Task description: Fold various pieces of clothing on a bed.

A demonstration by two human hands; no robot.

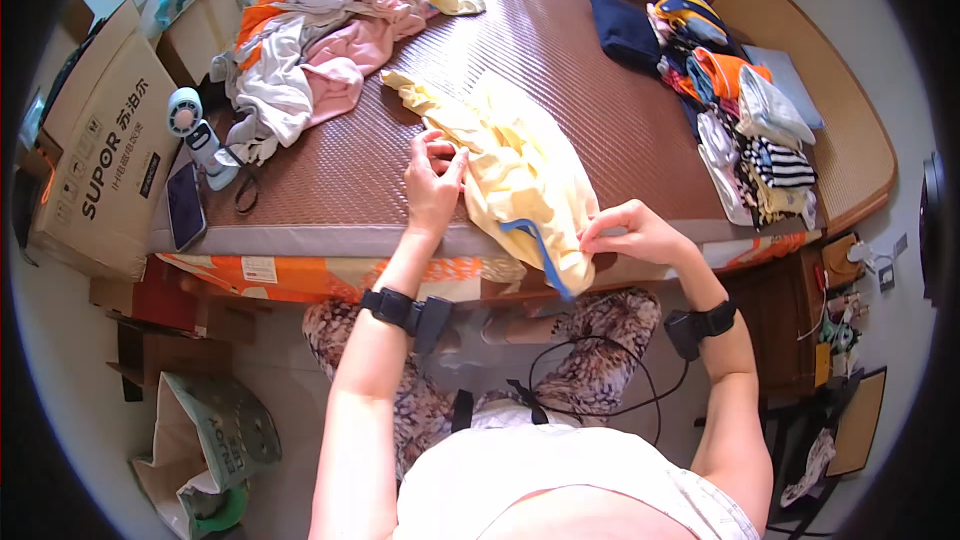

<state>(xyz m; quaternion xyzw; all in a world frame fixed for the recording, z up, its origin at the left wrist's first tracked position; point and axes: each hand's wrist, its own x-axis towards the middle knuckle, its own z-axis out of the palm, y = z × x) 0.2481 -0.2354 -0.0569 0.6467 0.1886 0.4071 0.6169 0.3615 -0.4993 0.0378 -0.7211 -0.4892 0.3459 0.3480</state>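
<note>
A pale yellow garment [525, 155] with a blue trim [535, 245] lies crumpled at the near edge of the bed, its lower end hanging a little over the side. My left hand [434, 185] grips its left edge, fingers curled and pressed together on the cloth. At the lower right edge, my right hand [637, 232] pinches the fabric between thumb and fingers. One narrow yellow part, perhaps a sleeve, stretches toward the far left beyond my left hand. The garment's full shape is hidden in its folds.
A loose heap of clothes [345, 50] covers the bed's far left; folded clothes [745, 125] are stacked at the right. A handheld fan [203, 145] and a phone [186, 206] rest by the left edge, beside a cardboard box [105, 145]. A black cable [600, 410] loops over my lap.
</note>
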